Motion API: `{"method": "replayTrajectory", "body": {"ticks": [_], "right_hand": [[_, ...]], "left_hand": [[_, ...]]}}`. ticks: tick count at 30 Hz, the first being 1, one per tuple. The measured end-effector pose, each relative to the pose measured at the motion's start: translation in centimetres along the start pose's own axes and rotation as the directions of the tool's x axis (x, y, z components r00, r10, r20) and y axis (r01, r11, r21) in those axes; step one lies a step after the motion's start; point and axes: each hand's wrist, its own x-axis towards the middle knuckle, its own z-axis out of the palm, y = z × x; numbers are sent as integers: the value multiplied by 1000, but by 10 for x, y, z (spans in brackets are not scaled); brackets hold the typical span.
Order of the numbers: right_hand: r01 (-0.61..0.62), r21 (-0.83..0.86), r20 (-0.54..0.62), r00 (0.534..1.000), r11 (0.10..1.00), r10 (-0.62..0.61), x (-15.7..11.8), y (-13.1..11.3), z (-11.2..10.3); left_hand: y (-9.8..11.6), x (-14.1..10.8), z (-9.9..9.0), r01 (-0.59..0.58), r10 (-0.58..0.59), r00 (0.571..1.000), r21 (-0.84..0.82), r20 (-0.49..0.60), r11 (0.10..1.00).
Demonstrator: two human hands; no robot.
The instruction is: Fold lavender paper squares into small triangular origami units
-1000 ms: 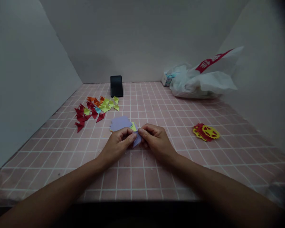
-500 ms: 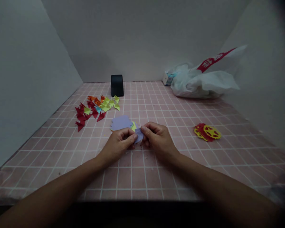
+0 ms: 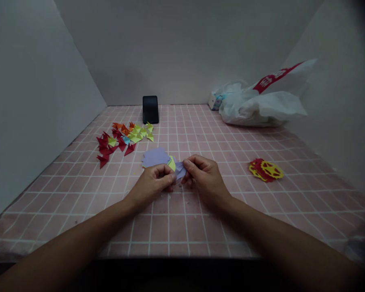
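A small folded purple paper [image 3: 179, 170] is pinched between both hands near the middle of the table. My left hand [image 3: 156, 180] grips its left side with thumb and fingers, and my right hand [image 3: 203, 175] holds its right side. Just behind my left hand lies a stack of purple sheets [image 3: 155, 157], with yellow-green paper [image 3: 172, 163] showing at its right edge. Farther back on the left is a group of small folded papers, red [image 3: 103, 149], orange [image 3: 125, 129] and yellow-green [image 3: 136, 135], with a light blue one among them.
A dark phone [image 3: 150, 110] stands upright at the back. Yellow and red paper cutouts [image 3: 271, 169] lie on the right. A white plastic bag [image 3: 255, 107] and a small box [image 3: 214, 101] are at the back right. Pink checked cloth [image 3: 194, 227] covers the table.
My right hand has shifted slightly right and up. The purple paper between the hands now looks more spread and angled toward the right.
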Motion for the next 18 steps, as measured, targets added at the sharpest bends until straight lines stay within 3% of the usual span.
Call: {"method": "replayTrajectory", "body": {"ticks": [4,9,18], "right_hand": [[18,-53,22,1000,998,-16,-2,-1,1],[80,-159,81,994,984,-67,-5,-1,2],[-20,-10,29,999,1000,21,-3,-2,3]], "left_hand": [[-2,0,-1,-16,16,1000,-12,-15,1000],[-1,-2,-1,-51,53,998,91,-15,995],[1,0,0,-32,30,999,70,27,997]]}}
